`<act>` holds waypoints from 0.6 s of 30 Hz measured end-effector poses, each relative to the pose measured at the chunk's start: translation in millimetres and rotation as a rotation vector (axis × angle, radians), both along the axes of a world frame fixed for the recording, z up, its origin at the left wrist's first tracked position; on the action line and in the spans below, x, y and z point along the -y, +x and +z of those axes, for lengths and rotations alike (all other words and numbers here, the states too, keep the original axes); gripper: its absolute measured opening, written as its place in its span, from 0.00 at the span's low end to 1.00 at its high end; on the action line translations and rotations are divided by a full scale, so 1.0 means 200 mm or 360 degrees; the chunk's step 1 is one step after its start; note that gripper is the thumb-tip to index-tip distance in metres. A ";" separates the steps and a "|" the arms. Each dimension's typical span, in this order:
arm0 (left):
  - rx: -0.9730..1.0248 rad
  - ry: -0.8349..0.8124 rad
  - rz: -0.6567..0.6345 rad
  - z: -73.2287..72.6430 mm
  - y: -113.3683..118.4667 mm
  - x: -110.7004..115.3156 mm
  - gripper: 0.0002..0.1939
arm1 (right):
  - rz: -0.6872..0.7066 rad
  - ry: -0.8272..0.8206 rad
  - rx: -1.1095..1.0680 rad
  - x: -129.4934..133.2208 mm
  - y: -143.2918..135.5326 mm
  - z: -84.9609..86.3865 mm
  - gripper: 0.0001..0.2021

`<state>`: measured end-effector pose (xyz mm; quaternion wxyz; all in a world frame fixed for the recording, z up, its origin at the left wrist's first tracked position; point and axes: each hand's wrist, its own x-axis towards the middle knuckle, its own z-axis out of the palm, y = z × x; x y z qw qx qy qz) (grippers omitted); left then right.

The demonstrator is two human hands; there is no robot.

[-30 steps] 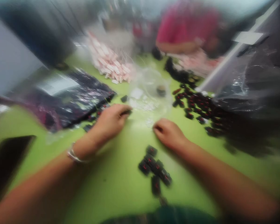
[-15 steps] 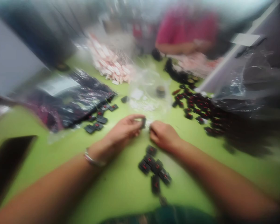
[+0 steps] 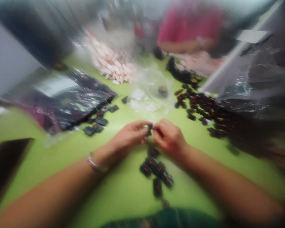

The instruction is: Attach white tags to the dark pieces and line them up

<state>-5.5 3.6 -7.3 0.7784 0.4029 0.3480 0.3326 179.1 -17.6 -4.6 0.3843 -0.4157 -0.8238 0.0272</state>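
Note:
Between thumb and fingers, my left hand (image 3: 133,134) pinches a small black plastic part (image 3: 149,128). Close against it on the right, my right hand (image 3: 169,135) is closed, its fingertips at the edge of that part; whatever they pinch is too small to make out. Below the hands lies a cluster of black parts with red marks (image 3: 153,166) on the green table (image 3: 123,193). Just beyond the hands sits a clear plastic bag (image 3: 154,79) with small white pieces (image 3: 144,104) in it.
More black parts (image 3: 97,125) lie beside a dark plastic-wrapped bundle (image 3: 68,98) at left. A large pile of black and red parts (image 3: 204,110) is at right, near a clear bag (image 3: 254,85). Pale pink and white pieces (image 3: 114,68) and a person in a pink top (image 3: 190,23) are farther back.
My right hand has come in against the black part in my left hand, closing the gap between the hands. My left hand has shifted slightly right.

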 end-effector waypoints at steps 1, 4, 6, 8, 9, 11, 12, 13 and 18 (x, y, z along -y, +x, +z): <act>-0.0008 -0.0001 0.0004 0.00 0.00 0.00 0.20 | -0.0012 0.0015 0.0038 0.00 0.00 0.00 0.06; -0.0039 0.0002 0.0025 0.01 0.00 0.01 0.20 | -0.0068 0.0069 0.0189 0.00 0.00 0.00 0.06; -0.0063 0.0005 0.0041 0.01 0.01 0.01 0.20 | -0.0108 0.0124 0.0324 0.00 0.00 0.01 0.07; -0.0079 0.0008 0.0058 0.02 0.01 0.01 0.20 | -0.0143 0.0198 0.0437 0.00 0.00 0.02 0.08; -0.0083 0.0012 0.0072 0.02 0.02 0.01 0.19 | -0.0150 0.0222 0.0471 0.01 0.00 0.02 0.08; -0.0071 0.0010 0.0098 0.02 0.02 0.01 0.19 | -0.0155 0.0213 0.0464 0.01 -0.01 0.02 0.09; -0.0050 0.0001 0.0115 0.02 0.02 0.01 0.19 | -0.0148 0.0183 0.0423 0.02 -0.01 0.02 0.09; -0.0019 -0.0016 0.0139 0.02 0.02 0.01 0.19 | -0.0134 0.0145 0.0362 0.02 -0.01 0.01 0.09; 0.0137 -0.0137 0.0311 0.03 0.02 0.00 0.19 | 0.0042 -0.0023 0.0061 0.05 -0.03 -0.01 0.12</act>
